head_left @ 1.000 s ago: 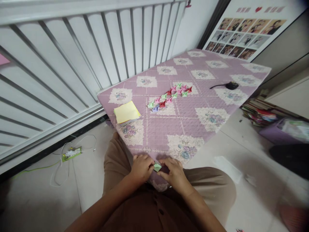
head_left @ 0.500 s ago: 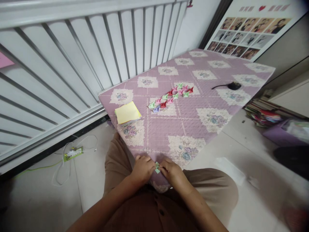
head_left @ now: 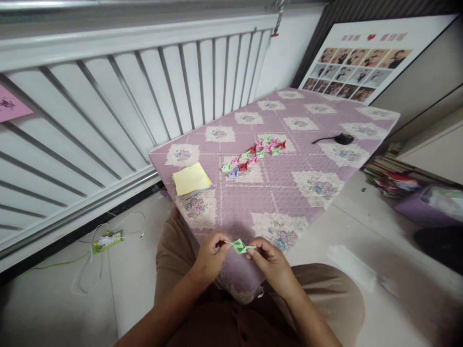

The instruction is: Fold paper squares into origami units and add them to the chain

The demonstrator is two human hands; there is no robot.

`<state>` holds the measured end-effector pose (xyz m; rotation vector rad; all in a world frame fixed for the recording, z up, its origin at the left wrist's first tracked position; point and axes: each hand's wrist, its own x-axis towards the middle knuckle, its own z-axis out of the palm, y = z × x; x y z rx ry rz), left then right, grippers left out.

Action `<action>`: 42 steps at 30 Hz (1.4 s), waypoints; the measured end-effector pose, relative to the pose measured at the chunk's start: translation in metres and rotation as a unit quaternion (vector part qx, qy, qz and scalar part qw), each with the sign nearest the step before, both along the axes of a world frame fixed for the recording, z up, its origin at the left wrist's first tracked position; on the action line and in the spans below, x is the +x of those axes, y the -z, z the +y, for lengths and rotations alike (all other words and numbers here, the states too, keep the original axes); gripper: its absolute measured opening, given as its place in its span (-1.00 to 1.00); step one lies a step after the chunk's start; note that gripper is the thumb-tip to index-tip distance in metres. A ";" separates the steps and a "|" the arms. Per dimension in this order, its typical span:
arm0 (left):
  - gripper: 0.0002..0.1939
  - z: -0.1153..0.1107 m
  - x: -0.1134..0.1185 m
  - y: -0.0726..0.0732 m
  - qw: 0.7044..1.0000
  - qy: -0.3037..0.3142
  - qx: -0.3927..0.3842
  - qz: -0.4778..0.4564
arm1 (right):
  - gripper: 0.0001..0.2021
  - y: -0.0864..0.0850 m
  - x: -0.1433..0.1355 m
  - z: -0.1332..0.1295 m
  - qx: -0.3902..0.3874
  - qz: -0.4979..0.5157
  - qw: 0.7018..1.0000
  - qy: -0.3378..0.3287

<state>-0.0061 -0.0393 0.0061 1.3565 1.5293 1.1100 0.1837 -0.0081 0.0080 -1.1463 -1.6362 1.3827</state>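
A green folded paper boat (head_left: 239, 246) is stretched between my two hands above the near corner of the table. My left hand (head_left: 211, 255) pinches its left pointed end between thumb and fingers. At the other end, my right hand (head_left: 269, 262) pinches the right point. The middle of the boat shows opened out, with a hollow between its sides. Further back on the table lie several small folded paper boats (head_left: 243, 166) in red, pink, green and lilac, grouped in slanting rows. A stack of square paper (head_left: 191, 179), yellow on top, sits at the table's left edge.
A purple flowered cloth (head_left: 246, 202) covers the table. Against its far left side stands a white radiator (head_left: 188, 86). A black corded object (head_left: 343, 139) lies at the right. On the floor are a power strip (head_left: 107, 242) with cables and a purple box (head_left: 427, 207).
My hands have moved apart, and the green paper between them has gone from a small, mostly covered piece to an opened boat shape. The camera view has tilted up slightly.
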 end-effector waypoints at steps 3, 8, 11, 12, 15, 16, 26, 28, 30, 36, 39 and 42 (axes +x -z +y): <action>-0.93 0.001 0.003 0.001 0.999 -0.023 -0.013 -0.025 | -0.81 -0.002 -0.003 -0.001 -0.029 0.026 0.999 0.016; -0.93 -0.001 0.010 0.007 0.990 -0.053 -0.041 -0.122 | -0.81 0.002 -0.011 -0.006 -0.048 0.086 0.993 0.065; -0.91 -0.003 0.016 0.011 0.979 -0.068 -0.061 -0.182 | -0.82 0.008 -0.017 -0.010 -0.068 0.125 0.984 0.105; -0.90 -0.003 0.017 0.012 0.976 -0.073 -0.066 -0.194 | -0.82 0.010 -0.019 -0.011 -0.074 0.133 0.982 0.114; -0.91 0.000 0.015 0.016 0.980 -0.068 -0.068 -0.173 | -0.82 0.013 -0.020 -0.011 -0.067 0.109 0.985 0.113; -0.91 0.001 0.013 0.018 0.986 -0.059 -0.063 -0.145 | -0.82 0.014 -0.018 -0.010 -0.051 0.083 0.990 0.104; -0.82 0.009 -0.001 0.040 0.961 0.118 0.023 0.249 | -0.88 0.040 -0.001 -0.002 0.145 -0.162 0.976 0.011; -0.82 0.009 0.001 0.044 0.946 0.133 0.024 0.294 | -0.88 0.042 0.000 -0.002 0.182 -0.179 0.967 0.017; -0.82 0.009 0.001 0.047 0.937 0.140 0.026 0.320 | -0.83 0.040 0.000 -0.002 0.213 -0.191 0.958 0.027; -0.84 0.006 0.000 0.050 0.935 0.139 0.031 0.324 | -0.86 0.026 -0.013 0.000 0.260 -0.297 0.919 -0.015; -0.80 0.005 0.000 0.051 0.939 0.128 0.031 0.317 | -0.85 0.019 -0.024 0.001 0.230 -0.387 0.893 -0.032; -0.74 0.004 -0.001 0.054 0.942 0.122 0.034 0.311 | -0.81 0.014 -0.033 0.003 0.199 -0.452 0.868 -0.057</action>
